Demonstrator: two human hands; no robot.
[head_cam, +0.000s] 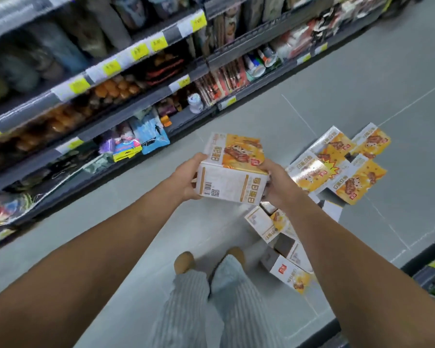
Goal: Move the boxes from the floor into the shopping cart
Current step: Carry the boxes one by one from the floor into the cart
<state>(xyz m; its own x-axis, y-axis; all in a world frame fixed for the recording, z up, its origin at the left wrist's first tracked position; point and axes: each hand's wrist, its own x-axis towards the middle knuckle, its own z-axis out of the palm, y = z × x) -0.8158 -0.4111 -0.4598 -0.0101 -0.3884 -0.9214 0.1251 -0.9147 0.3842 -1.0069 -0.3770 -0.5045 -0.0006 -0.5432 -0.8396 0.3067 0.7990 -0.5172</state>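
- I see both hands up in front of me, holding one box [232,172] between them, well above the floor [362,84].
- My left hand [186,177] grips the box's left end, fingers curled round its edge next to the barcode.
- My right hand [276,184] clasps the opposite end, with the thumb on the orange printed top face.
- The box is tilted, its white barcode side towards me and its picture side facing up.
- The flat boxes [337,162] lie on the floor beyond my right hand, touching and overlapping one another, picture sides up.
- The nearer boxes [279,242] sit jumbled on the floor under my right forearm, some of them on their sides.
- Striped trousers [211,297] and tan shoes [183,262] show below, just left of that nearer pile.
- Shelves [111,96] of blurred packaged goods with yellow price tags [138,50] run along my left.
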